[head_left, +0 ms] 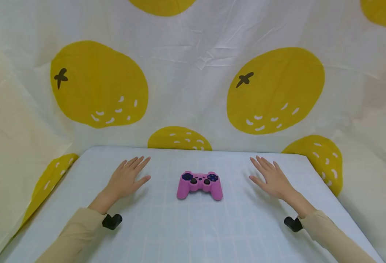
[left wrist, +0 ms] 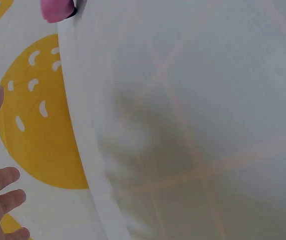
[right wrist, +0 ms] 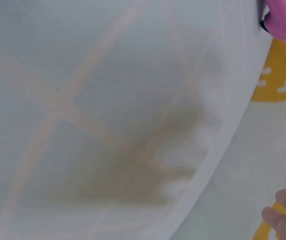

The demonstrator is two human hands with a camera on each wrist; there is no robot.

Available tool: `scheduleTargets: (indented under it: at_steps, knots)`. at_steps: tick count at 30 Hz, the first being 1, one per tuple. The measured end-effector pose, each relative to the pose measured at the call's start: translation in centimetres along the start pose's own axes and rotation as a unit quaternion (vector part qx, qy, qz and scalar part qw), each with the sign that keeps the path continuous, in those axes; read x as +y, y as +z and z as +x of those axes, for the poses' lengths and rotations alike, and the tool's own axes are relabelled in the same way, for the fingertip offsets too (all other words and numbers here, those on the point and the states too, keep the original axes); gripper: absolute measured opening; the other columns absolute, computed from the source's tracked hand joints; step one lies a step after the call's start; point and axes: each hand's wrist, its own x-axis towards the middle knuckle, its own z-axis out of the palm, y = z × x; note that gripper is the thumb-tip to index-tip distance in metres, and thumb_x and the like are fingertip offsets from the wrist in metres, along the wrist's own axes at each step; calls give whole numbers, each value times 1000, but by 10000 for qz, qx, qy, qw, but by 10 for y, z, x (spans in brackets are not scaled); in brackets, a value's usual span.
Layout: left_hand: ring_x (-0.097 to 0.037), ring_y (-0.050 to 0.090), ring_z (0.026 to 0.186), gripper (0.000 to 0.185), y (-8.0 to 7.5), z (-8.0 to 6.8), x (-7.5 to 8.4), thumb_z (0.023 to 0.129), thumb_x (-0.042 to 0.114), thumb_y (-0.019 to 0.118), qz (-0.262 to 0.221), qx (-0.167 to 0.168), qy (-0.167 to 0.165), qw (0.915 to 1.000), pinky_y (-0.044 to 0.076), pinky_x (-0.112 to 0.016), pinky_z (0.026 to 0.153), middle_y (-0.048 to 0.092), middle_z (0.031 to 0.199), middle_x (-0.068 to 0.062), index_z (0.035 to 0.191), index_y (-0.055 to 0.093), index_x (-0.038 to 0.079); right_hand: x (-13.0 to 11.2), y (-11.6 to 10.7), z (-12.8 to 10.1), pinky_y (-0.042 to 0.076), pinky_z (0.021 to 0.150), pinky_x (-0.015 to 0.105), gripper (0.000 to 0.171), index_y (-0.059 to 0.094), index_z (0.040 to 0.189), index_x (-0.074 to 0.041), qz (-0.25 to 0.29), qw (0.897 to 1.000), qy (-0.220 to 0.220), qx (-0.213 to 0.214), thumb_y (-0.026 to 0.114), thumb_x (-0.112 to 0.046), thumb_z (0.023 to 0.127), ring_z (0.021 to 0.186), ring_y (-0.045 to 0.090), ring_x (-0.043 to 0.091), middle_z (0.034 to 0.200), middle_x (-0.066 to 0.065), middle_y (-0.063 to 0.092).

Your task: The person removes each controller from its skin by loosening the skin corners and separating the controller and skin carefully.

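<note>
A pink game controller (head_left: 200, 185) with black thumbsticks and dark blue button pads lies on the table, midway between the two hands. To its left, my left hand (head_left: 127, 179) is held with fingers straight and spread, holding nothing. My right hand (head_left: 272, 179) mirrors it on the other side, fingers extended and apart from the controller. Part of the controller (left wrist: 56, 10) shows at the top of the left wrist view, with fingers (left wrist: 5, 180) at the left edge. In the right wrist view the controller (right wrist: 283, 19) peeks in at the top right, above a few fingertips (right wrist: 278, 217).
The table (head_left: 199, 233) has a pale cloth with faint grid lines. Behind and beside it hangs a white curtain (head_left: 186, 84) printed with large yellow fruit. A small black device (head_left: 112, 221) sits at the left wrist, another black device (head_left: 293, 224) at the right.
</note>
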Motion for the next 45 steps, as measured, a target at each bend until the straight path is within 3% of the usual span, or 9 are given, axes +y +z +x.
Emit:
scheduleTargets:
  at_steps: [5, 11, 16, 23, 32, 40, 45]
  knots:
    - [-41, 50, 124, 63, -2, 9, 4, 94, 42, 57, -251, 122, -31, 9996, 40, -60, 99, 51, 140, -20, 146, 39, 12, 2, -1, 7, 25, 109, 64, 65, 34, 149, -8, -93, 9997, -150, 170, 52, -43, 96, 136, 36, 42, 150, 20, 38]
    - [-39, 51, 122, 59, -1, 20, 9, 95, 42, 56, -789, 90, -381, 9961, 44, -59, 96, 54, 137, -18, 144, 42, 13, -1, -8, 15, 35, 102, 64, 60, 39, 146, -8, 24, 9992, -186, 340, 54, -39, 96, 127, 47, 42, 143, 19, 48]
    - [-38, 48, 127, 57, 1, 24, 17, 95, 42, 55, -1337, -118, -735, 9882, 42, -60, 99, 51, 141, -16, 144, 43, 14, -6, -7, 19, 38, 101, 61, 55, 46, 141, -8, 256, 9987, -163, 403, 57, -37, 95, 121, 52, 40, 136, 17, 56]
    - [-33, 61, 111, 54, 3, 25, 29, 95, 38, 57, -1948, -159, -1027, 9753, 49, -53, 92, 58, 134, -15, 142, 46, 12, -19, 1, 24, 49, 90, 53, 50, 51, 137, -10, 576, 9973, 28, 450, 61, -34, 93, 106, 59, 32, 128, 14, 61]
    - [-30, 63, 102, 51, 11, 23, 41, 95, 32, 59, -2744, -264, -1351, 9517, 52, -47, 86, 60, 127, -20, 138, 49, 6, -35, 18, 26, 51, 72, 37, 52, 50, 136, -11, 1204, 9914, 368, 367, 66, -31, 90, 91, 62, 25, 119, 12, 65]
    - [-27, 59, 103, 52, 20, 29, 54, 95, 34, 59, -3314, -662, -1892, 9220, 55, -34, 75, 59, 129, -18, 139, 48, 9, -47, 25, 33, 46, 69, 28, 54, 49, 135, -9, 1946, 9787, 619, 206, 68, -30, 89, 82, 59, 18, 116, 15, 65]
    - [-24, 62, 93, 51, 25, 31, 60, 95, 32, 60, -3654, -739, -1972, 9067, 55, -30, 68, 58, 129, -19, 138, 48, 7, -52, 31, 38, 46, 69, 26, 56, 47, 136, -8, 2227, 9722, 722, -9, 67, -33, 90, 84, 59, 19, 118, 15, 65]
